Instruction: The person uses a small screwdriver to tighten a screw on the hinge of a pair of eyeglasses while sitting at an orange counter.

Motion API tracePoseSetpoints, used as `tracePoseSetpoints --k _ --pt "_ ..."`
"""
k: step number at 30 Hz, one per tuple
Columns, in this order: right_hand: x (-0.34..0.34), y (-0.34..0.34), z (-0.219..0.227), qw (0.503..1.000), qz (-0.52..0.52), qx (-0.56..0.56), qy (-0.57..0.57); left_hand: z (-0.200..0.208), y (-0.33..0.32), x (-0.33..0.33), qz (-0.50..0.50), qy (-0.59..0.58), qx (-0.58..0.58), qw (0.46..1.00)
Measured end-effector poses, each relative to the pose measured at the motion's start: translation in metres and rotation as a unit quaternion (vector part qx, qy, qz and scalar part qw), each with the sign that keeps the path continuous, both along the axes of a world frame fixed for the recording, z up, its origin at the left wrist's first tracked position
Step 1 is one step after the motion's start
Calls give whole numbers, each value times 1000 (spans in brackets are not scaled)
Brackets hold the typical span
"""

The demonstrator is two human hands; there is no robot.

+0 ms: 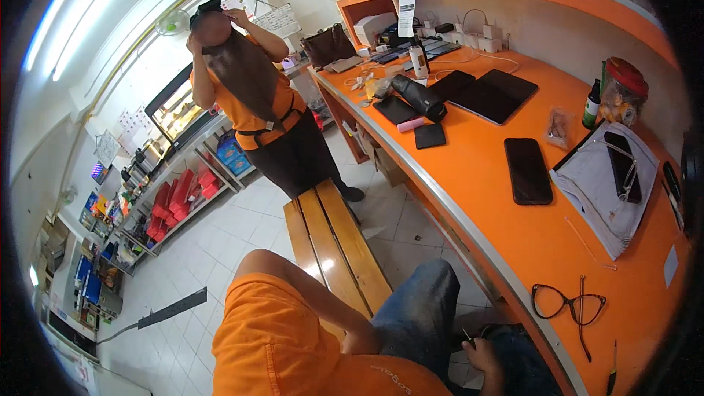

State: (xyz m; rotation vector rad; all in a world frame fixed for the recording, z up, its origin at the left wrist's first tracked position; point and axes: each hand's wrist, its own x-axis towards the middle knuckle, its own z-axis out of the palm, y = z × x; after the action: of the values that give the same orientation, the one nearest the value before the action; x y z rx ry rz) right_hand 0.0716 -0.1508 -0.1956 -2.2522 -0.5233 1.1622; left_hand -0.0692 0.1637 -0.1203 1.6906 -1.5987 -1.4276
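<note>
My left hand [363, 340] rests low in my lap by my jeans-covered thigh; its fingers are hidden. Beside the counter edge, my right hand [482, 358] is closed, and a thin pointed stick-like thing [467, 335] pokes out of it; its kind is unclear. Nearest to that hand on the orange counter [484, 227] lie black-framed glasses [569, 301] with their arms unfolded. A slim dark pen-like tool [611, 380] lies close to the glasses. Farther up is a dark phone [528, 171], beside a stack of white papers [590, 202] with another phone [623, 166] on top.
A slatted wooden bench [345, 249] stands under me. Beyond it a person in orange [257, 103] stands with both hands raised to the head. A jar with a red lid [625, 88], tablets [495, 95] and a black cylindrical case [418, 97] occupy the counter's far part.
</note>
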Motion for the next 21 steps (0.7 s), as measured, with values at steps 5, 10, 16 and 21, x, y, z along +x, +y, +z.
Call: tracePoseSetpoints --k 5,10,16,21 --pt "-1 3 11 999 27 -13 -12 0 -3 -5 -32 -17 58 998" --pt "1 2 8 999 31 -34 -18 -1 -5 1 -105 -38 29 993" --pt "-1 5 9 998 38 -45 -25 8 -6 4 -75 -15 46 996" --pt "1 3 4 995 74 -52 -32 -3 -3 -1 -43 10 6 999"
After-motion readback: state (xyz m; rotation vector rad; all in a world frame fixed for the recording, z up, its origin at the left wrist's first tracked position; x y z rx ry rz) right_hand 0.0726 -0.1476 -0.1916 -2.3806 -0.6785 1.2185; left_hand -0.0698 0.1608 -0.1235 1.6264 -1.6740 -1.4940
